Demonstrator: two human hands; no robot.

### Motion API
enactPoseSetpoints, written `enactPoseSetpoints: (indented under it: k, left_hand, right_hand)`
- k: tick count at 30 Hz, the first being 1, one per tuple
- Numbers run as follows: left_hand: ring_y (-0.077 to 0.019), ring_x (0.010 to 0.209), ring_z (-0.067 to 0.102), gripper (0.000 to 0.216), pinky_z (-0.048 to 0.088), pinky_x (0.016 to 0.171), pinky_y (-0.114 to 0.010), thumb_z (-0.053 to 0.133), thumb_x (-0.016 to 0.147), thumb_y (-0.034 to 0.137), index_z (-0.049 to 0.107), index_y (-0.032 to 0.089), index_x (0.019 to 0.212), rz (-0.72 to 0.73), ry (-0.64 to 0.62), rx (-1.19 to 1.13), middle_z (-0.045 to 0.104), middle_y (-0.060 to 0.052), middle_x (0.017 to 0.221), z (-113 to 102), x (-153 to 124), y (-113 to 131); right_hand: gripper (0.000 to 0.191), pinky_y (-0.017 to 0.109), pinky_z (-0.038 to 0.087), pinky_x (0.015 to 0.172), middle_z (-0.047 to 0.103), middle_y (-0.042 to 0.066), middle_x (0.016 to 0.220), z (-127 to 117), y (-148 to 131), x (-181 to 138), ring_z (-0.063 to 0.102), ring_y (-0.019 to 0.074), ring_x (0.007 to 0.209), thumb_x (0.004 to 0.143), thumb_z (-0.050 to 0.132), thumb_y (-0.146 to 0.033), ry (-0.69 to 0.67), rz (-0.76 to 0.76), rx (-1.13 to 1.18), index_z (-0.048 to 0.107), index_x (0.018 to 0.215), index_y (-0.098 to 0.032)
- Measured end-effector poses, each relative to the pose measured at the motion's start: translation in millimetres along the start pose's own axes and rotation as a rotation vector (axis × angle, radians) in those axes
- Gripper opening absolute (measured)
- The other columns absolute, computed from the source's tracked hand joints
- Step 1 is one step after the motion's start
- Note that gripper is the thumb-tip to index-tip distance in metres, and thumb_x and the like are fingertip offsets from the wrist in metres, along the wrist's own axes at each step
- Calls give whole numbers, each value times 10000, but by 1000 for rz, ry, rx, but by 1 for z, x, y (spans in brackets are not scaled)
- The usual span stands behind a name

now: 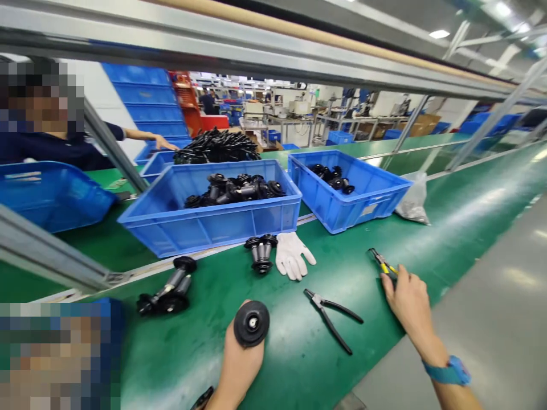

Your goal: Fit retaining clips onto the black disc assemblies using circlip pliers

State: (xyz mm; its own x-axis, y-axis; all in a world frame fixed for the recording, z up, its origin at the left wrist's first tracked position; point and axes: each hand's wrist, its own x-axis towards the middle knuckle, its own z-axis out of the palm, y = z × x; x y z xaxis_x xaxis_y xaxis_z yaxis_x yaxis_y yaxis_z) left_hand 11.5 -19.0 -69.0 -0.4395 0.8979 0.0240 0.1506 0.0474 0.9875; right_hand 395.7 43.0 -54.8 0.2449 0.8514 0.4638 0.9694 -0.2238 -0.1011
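My left hand [241,364] is closed round a black flanged part [252,323], its round disc end facing up at me. The rest of that part is hidden in the hand. At the right, my right hand [409,302] is closed on yellow-and-black handled pliers [379,259], whose jaws point away to the upper left, low over the green table. Between the hands, a second pair of pliers [331,313] with black handles lies spread on the table. Beyond it rests a white glove [294,256], beside a few similar flanged parts [261,253].
Two blue bins [213,228] [354,208] hold more black parts. A clear plastic bag [414,199] leans by the right bin. More parts [168,290] lie left on the green table [290,370]. A metal post [47,250] stands left. A co-worker's arm [145,136] reaches across behind.
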Motion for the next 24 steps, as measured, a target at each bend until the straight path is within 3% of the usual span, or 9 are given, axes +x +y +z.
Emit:
enactPoseSetpoints:
  k: [4,7,10,15,24]
  left_hand:
    - [-294,920,724,368,571,949,-452,821,628,346,741,156,933,109,-53,8,776,-103,913,-1,-3,6]
    - [-214,776,673,145,580,788,-329,736,707,227,684,173,832,204,-157,32,709,-38,784,-3,-6,17]
    - [-172,709,610,98,528,692,-269,672,726,138,631,185,802,261,-204,48,637,1,733,-4,-7,26]
    - [-164,695,592,98,491,676,-264,604,744,99,598,194,767,278,-246,39,620,3,744,-5,-7,35]
    - [-173,690,593,121,483,671,-266,597,728,90,577,204,763,219,-281,29,617,1,737,-5,-7,36]
  right_hand:
    - [546,365,525,750,634,149,1024,-23,-21,-23,648,274,873,1022,408,-505,40,-301,333,502,1380,-104]
    - [397,287,522,736,616,91,1057,-58,-61,-48,642,206,874,1002,525,-357,-95,-512,573,476,1367,-206]
    - [268,293,524,747,586,103,1085,-87,-102,-69,615,202,893,962,470,-186,-286,-646,725,496,1228,-204]
    - [346,376,524,754,569,128,1062,-96,-137,-85,576,256,901,907,488,-145,-318,-691,672,466,1251,-171]
    - [405,422,488,784,541,140,1121,-86,-145,-85,522,281,945,886,526,-144,-352,-685,574,469,1286,-169]
